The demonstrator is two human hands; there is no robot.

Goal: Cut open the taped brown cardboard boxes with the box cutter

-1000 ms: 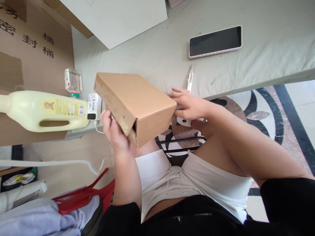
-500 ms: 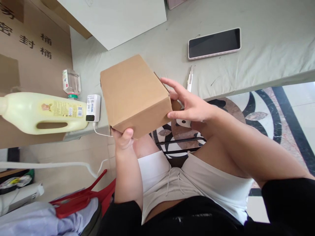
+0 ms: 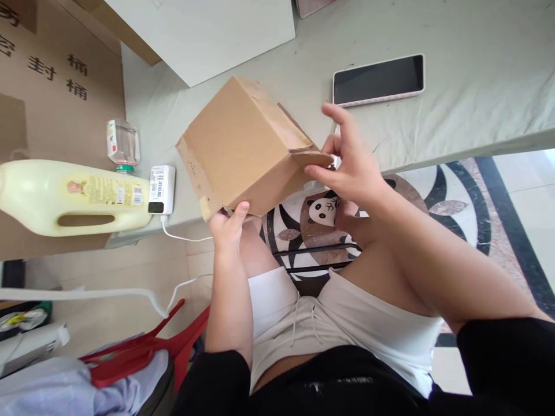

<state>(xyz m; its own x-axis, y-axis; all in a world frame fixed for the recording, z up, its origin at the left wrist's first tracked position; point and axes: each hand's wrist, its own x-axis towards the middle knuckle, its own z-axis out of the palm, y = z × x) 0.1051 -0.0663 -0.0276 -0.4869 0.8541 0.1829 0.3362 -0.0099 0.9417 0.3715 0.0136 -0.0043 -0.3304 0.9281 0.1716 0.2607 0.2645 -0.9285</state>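
Note:
A brown cardboard box (image 3: pixel 243 141) is held tilted above the front edge of the table. My left hand (image 3: pixel 228 225) grips its lower left corner, thumb on the front side and the other fingers hidden beneath. At the right end, my right hand (image 3: pixel 347 159) pinches a flap of the box between thumb and bent finger, its index finger raised. Worn tape shows along the box's left edge, and another flap stands a little out at the upper right. Behind my right hand, a utility knife on the cloth is almost wholly hidden.
A phone (image 3: pixel 379 80) lies on the cloth-covered table (image 3: pixel 468 98). To the left are a yellow jug (image 3: pixel 34 196), a clear bottle (image 3: pixel 125 144) and a white power bank (image 3: pixel 161 190) with a cable. A white box (image 3: pixel 225 34) stands behind. A red chair (image 3: pixel 151 352) is at lower left.
The box has turned and tilted, bringing its taped left edge and right side into view. My right hand has moved right and up, pulling a flap outward.

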